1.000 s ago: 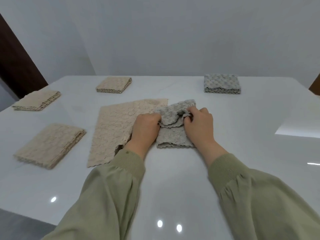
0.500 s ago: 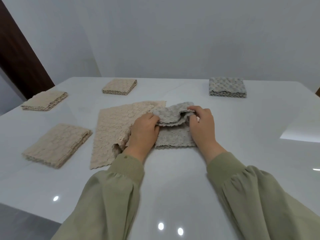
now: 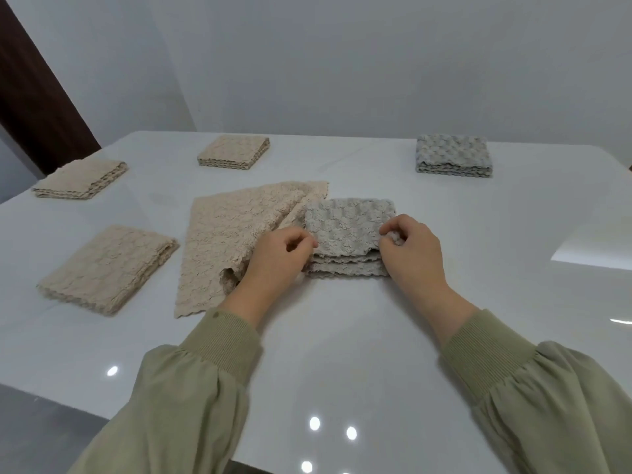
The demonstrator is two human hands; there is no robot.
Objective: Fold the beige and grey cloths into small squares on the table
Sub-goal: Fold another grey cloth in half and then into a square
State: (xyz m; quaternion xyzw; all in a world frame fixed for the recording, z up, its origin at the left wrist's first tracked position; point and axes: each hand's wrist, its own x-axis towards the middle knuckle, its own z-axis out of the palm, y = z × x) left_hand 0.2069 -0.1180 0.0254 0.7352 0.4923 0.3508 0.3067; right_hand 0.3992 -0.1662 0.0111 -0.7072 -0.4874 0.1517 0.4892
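From my feed, a pale grey wall (image 3: 342, 63) fills the upper half of the frame, with a faint corner seam running up its left part. A dark brown panel (image 3: 30, 97) slants down the upper left edge, and a thin brown sliver (image 3: 628, 165) shows at the far right edge. Grey floor (image 3: 34, 425) sits in the lower left corner. Small round light glints (image 3: 314, 423) show at bottom centre, and a bright reflected patch (image 3: 595, 248) lies at mid right.

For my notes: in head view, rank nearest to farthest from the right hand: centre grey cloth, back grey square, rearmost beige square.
1. Centre grey cloth: right hand pinches it.
2. Back grey square: back right.
3. Rearmost beige square: back left.
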